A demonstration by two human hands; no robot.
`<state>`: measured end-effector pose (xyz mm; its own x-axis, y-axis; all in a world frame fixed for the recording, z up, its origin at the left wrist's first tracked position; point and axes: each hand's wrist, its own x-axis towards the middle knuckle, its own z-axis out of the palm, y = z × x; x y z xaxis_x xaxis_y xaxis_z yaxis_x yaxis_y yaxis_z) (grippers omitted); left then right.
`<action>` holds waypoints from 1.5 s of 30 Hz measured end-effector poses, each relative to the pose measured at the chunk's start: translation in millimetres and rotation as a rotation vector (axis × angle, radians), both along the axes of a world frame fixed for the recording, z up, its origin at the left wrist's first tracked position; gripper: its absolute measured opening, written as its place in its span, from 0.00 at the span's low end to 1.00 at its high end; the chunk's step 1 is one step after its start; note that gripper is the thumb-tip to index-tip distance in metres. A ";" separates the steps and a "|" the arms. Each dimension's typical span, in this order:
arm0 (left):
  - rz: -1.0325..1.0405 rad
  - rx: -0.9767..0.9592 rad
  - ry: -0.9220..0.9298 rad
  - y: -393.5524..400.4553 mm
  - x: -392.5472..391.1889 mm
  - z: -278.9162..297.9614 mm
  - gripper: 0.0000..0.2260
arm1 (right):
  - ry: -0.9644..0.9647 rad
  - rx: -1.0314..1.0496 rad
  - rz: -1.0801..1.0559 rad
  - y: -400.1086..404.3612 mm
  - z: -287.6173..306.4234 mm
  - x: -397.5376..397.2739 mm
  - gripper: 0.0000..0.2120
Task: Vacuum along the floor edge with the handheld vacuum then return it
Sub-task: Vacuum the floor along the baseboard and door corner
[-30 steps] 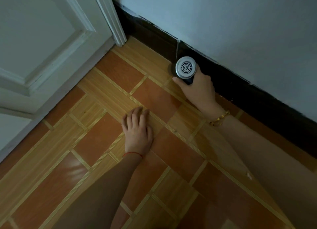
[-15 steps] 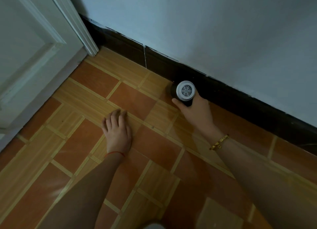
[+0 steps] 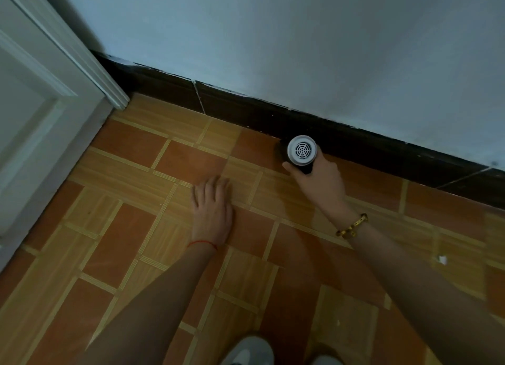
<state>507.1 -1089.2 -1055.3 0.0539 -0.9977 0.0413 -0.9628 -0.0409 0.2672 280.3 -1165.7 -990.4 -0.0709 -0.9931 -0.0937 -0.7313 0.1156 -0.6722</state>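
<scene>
My right hand (image 3: 321,183) grips a small dark handheld vacuum (image 3: 301,151). Its round white vented end faces up at me. The nozzle end is hidden below, pressed to where the floor meets the black skirting (image 3: 355,143). My left hand (image 3: 211,211) lies flat on the orange and tan tiled floor (image 3: 128,228), palm down, fingers together, about a tile to the left of the vacuum. A gold bracelet sits on my right wrist and a red thread on my left.
A white door and its frame (image 3: 54,113) stand at the left, meeting the skirting in the corner. The pale blue wall (image 3: 300,42) runs along the back. A small white scrap (image 3: 442,260) lies on the floor at right. Shoe tips (image 3: 246,351) show at the bottom.
The vacuum and my right hand have slid rightwards along the skirting, away from the door corner. My left hand stays flat on the floor and has shifted along with the view.
</scene>
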 end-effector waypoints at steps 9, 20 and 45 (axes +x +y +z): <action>-0.186 -0.023 -0.002 -4.1 -43.0 -3.3 0.21 | -0.153 0.129 0.065 30.7 1.4 -27.4 0.33; -0.342 0.011 0.050 -4.9 -88.7 -6.9 0.21 | -0.105 -0.001 -0.271 60.9 6.7 -88.1 0.32; -0.342 -0.014 0.103 -2.7 -99.7 -23.9 0.20 | -0.236 0.157 -0.302 108.7 24.7 -108.0 0.23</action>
